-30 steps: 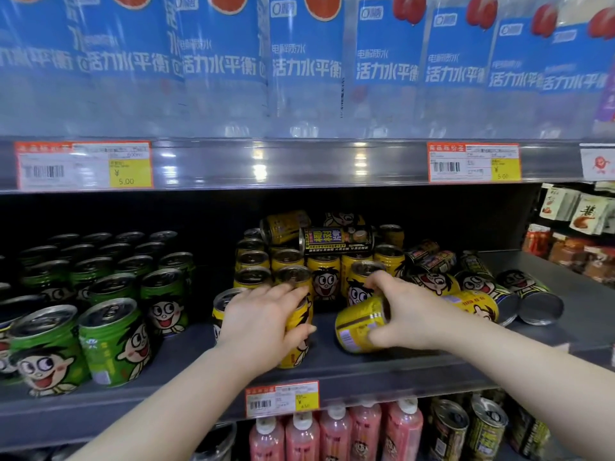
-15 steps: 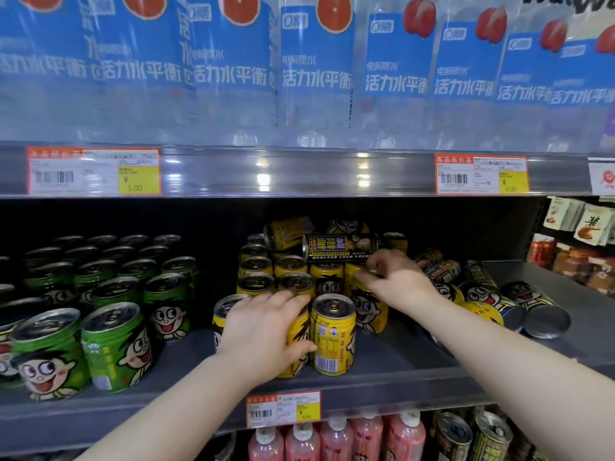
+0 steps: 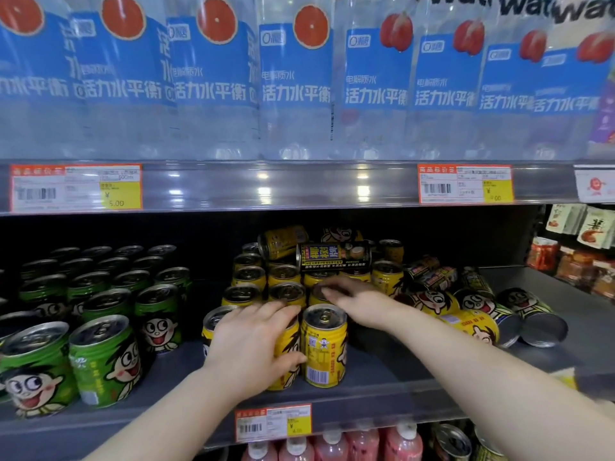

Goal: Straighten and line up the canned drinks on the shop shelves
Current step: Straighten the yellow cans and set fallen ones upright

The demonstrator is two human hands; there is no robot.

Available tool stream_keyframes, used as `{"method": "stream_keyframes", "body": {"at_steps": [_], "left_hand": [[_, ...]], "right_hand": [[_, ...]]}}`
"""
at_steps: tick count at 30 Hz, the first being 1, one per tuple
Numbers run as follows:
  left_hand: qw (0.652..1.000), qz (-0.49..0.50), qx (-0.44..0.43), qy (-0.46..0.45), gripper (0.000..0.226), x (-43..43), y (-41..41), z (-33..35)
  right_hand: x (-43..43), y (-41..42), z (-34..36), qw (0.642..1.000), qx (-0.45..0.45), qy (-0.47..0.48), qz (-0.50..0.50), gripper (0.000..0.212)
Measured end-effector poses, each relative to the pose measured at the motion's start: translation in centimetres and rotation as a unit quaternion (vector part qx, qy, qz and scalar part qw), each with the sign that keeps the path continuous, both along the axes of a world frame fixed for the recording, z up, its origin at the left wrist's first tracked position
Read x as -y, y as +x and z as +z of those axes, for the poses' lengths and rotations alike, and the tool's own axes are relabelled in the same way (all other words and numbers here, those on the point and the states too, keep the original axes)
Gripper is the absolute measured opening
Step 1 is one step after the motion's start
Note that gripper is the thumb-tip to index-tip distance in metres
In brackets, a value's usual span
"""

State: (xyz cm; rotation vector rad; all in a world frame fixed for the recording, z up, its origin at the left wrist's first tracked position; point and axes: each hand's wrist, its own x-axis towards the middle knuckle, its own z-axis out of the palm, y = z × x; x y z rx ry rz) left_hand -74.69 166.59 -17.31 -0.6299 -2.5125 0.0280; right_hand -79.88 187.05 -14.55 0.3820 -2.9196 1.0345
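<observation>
Yellow cartoon cans stand in rows at the middle of the shelf. My left hand grips the front yellow can, thumb on its face. Beside it on the right, an upright yellow can shows its barcode and stands free. My right hand reaches over that one, its fingers lying flat on the top of the second-row yellow can. A black can and a yellow can lie sideways on top of the rows behind.
Several tipped cans lie in a heap to the right of my right arm. Green cans stand in rows on the left. Water bottles fill the shelf above, and pink bottles stand below.
My right hand stood a yellow can upright beside the left-hand can, let it go, went to the back cans, then came left onto the second-row can. My left hand kept its grip.
</observation>
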Motion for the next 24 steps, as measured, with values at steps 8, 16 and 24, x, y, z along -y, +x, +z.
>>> {"method": "stream_keyframes", "body": {"at_steps": [8, 16, 24], "left_hand": [[0.989, 0.068, 0.113, 0.069, 0.127, -2.2, 1.3, 2.4], [0.987, 0.057, 0.152, -0.014, 0.081, -8.0, 1.2, 2.4], [0.984, 0.072, 0.158, -0.028, 0.077, -8.3, 1.6, 2.6]], "right_hand": [[-11.3, 3.3, 3.7, 0.968, 0.019, 0.249, -0.036, 0.047], [-15.7, 5.6, 0.8, 0.889, 0.038, 0.457, -0.024, 0.091], [-15.9, 5.6, 0.3, 0.919, -0.016, 0.393, -0.017, 0.093]]}}
